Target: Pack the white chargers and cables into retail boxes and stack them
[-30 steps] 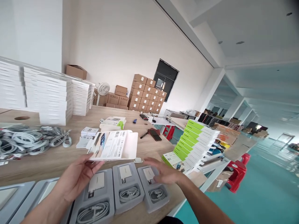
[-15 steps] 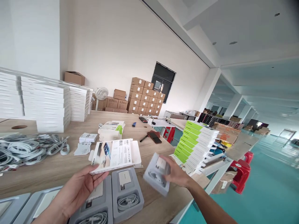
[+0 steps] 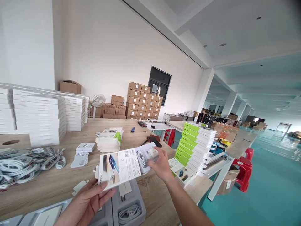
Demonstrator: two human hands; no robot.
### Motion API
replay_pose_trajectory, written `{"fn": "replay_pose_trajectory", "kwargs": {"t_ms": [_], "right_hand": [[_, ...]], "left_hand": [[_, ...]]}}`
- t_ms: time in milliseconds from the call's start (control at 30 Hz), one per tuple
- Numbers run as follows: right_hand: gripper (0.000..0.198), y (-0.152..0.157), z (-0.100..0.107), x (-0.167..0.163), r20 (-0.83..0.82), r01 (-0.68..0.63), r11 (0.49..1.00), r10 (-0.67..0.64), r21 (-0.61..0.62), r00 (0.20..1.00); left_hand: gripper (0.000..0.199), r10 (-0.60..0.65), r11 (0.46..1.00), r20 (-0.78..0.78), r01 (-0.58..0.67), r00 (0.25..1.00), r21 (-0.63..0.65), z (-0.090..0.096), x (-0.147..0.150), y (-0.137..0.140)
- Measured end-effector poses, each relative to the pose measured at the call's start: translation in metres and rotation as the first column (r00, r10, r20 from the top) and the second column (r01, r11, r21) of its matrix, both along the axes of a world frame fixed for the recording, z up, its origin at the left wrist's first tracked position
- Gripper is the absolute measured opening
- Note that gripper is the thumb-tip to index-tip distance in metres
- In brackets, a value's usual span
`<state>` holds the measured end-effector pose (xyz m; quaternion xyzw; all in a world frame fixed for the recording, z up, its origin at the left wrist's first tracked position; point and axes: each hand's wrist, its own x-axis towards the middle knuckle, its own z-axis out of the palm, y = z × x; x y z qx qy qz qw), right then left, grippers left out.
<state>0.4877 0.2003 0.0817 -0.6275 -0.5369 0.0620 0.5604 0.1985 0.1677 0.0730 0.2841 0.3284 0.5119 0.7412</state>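
Toward seven o'clock, my left hand (image 3: 90,198) grips the printed box (image 3: 120,167); near six, my right hand (image 3: 161,163) pinches the pale tray (image 3: 146,151) at the box's three-o'clock end. I judge this the insertion step; the next push calls for keeping both square.

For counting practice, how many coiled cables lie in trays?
2: one cable in the tray the right hand holds, another cable in the lower tray; more may be hidden.

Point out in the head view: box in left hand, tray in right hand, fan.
Held box (image 3: 120,168): head view, middle of its printed face.
Held tray (image 3: 147,149): head view, bare surface near its upper edge.
Fan (image 3: 98,100): head view, middle of its grille.
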Motion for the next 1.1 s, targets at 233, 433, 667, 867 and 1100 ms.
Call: {"fn": "replay_pose_trajectory", "kwargs": {"t_ms": [233,433,667,867,1100], "right_hand": [[0.05,-0.01,0.01,-0.044,-0.085,-0.421,0.907,0.419,0.003,0.904],[0.098,-0.008,-0.011,-0.088,-0.482,-0.567,0.809,0.563,0.155,0.672],[0.073,0.047,0.006,-0.08,-0.603,-0.642,0.695,0.675,0.325,0.425],[0.069,0.051,-0.009,-0.076,-0.555,-0.785,0.541,0.77,0.303,0.316],[0.048,0.031,-0.025,-0.084,-0.568,-0.824,0.517,0.76,0.232,0.317]], "left_hand": [[0.063,0.072,0.993,0.028,-0.075,0.997,0.091,-0.011,0.003,0.004],[0.066,0.136,0.968,0.047,-0.143,0.99,0.207,-0.011,0.007,0.005],[0.086,0.012,0.99,-0.007,-0.011,1.0,0.14,0.01,0.0,-0.01],[0.093,0.065,0.983,-0.025,-0.06,0.998,0.172,0.021,-0.019,0.0],[0.074,0.426,0.861,-0.4,-0.227,0.811,0.456,0.004,-0.004,0.008]]}}
